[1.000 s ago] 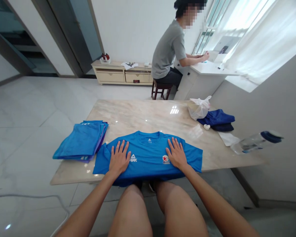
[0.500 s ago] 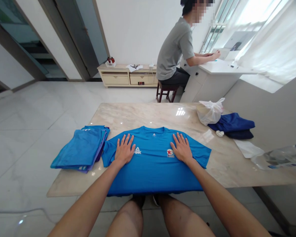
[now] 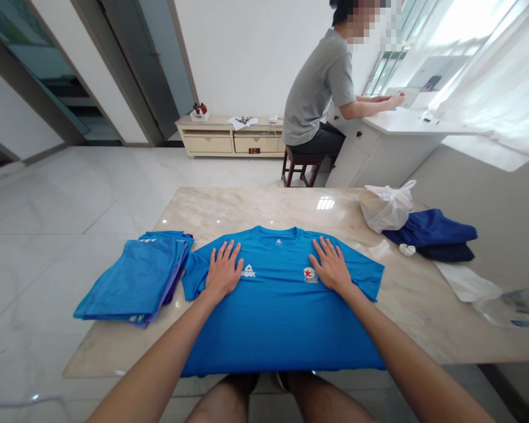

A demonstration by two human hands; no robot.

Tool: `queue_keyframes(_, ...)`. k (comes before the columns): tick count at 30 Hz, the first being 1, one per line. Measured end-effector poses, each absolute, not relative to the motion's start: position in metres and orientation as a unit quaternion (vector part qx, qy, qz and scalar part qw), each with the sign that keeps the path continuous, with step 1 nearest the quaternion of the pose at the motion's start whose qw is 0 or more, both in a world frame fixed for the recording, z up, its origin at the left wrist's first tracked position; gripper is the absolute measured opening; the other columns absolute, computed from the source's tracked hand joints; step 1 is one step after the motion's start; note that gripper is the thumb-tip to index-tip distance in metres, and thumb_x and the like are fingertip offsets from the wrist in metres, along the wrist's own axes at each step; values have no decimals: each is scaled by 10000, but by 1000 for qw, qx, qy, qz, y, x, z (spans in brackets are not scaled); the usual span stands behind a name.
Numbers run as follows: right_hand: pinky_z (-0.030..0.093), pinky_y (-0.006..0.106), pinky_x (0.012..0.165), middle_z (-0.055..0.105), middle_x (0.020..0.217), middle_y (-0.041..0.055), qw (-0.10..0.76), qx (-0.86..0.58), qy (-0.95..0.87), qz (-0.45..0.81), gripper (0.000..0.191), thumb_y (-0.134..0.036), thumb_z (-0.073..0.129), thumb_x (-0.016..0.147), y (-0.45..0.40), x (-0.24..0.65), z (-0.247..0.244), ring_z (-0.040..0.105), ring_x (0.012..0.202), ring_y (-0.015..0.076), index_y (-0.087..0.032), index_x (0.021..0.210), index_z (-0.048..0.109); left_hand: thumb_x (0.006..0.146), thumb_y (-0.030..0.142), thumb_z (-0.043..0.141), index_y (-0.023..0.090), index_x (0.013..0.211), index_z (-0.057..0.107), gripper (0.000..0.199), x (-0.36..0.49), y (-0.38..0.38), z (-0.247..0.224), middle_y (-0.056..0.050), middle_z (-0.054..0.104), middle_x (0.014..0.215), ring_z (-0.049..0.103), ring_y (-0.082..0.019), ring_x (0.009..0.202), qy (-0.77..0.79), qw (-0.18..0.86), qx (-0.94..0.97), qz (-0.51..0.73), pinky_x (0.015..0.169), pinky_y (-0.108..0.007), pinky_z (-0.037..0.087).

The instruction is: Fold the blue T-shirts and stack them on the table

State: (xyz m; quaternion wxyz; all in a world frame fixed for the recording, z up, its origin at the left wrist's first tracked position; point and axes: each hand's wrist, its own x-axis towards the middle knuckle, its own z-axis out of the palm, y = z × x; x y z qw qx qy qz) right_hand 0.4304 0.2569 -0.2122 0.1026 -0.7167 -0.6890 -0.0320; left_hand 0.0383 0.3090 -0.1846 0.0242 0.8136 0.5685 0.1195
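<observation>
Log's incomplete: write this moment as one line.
left hand: flat on blue fabric T-shirt; right hand: flat on T-shirt; T-shirt: spread on beige marbled table

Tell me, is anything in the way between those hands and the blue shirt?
Nothing visible is: the left hand and the right hand both lie directly on the blue shirt. The folded clothes sit off to the left, not in between.

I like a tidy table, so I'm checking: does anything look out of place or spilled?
The folded clothes stack juts past the left edge of the table, which looks untidy. A small crumpled white item beside the dark blue cloth might be stray litter. No spill is visible.
</observation>
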Motion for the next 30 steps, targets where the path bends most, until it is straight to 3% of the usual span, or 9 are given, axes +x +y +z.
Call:
queue_keyframes(3, 133, 689, 1372, 360, 1807, 153, 101, -713, -692, -50, 658, -435, 309, 1143, 248, 412, -187, 280, 1701, 365, -174, 1734, 437, 1126, 372, 343, 170, 1708, 476, 630, 43, 293, -173, -147, 458, 1762, 367, -334, 1672, 570, 28, 812, 123, 1393, -653, 176)
queue_keyframes(5, 139, 638, 1387, 335, 1815, 172, 107, -691, -713, -62, 647, -374, 291, 1145, 223, 396, -172, 262, 1709, 344, -125, 1721, 447, 1131, 345, 313, 143, 1688, 497, 621, 44, 269, -165, -159, 464, 1756, 377, -324, 1669, 553, 25, 822, 135, 1400, -649, 148)
queue_keyframes(9, 196, 533, 1396, 247, 1849, 145, 116, -679, -724, -46, 673, -427, 265, 1167, 143, 379, -170, 216, 1727, 301, -110, 1747, 389, 1152, 378, 277, 145, 1725, 435, 638, 33, 204, -165, -118, 389, 1804, 328, -258, 1696, 489, 37, 860, 137, 1415, -512, 204)
queue_keyframes(13, 232, 557, 1380, 296, 1830, 165, 107, -717, -689, -5, 717, -492, 291, 1161, 89, 384, -191, 248, 1717, 328, -102, 1759, 354, 1143, 435, 304, 169, 1745, 405, 666, 16, 166, -173, -105, 351, 1819, 299, -301, 1707, 502, 50, 860, 75, 1403, -567, 209)
queue_keyframes(18, 233, 589, 1369, 276, 1827, 205, 116, -723, -680, 14, 738, -503, 317, 1152, 89, 388, -199, 250, 1712, 361, -75, 1751, 360, 1140, 432, 286, 169, 1744, 406, 670, 15, 161, -168, -109, 339, 1823, 292, -304, 1709, 516, 41, 855, 46, 1396, -573, 211)
queue_keyframes(24, 229, 598, 1359, 237, 1839, 211, 123, -713, -690, 8, 698, -498, 307, 1166, 83, 386, -198, 245, 1709, 388, -123, 1747, 401, 1139, 444, 289, 187, 1755, 385, 674, 17, 162, -165, -101, 337, 1827, 286, -288, 1711, 518, 46, 853, 42, 1401, -551, 188)
queue_keyframes(30, 226, 595, 1359, 218, 1836, 228, 79, -701, -708, 21, 727, -507, 319, 1163, 73, 394, -203, 233, 1714, 377, -91, 1757, 361, 1135, 446, 313, 210, 1749, 406, 665, 14, 162, -171, -94, 353, 1824, 303, -299, 1702, 516, 55, 852, 69, 1391, -568, 209)
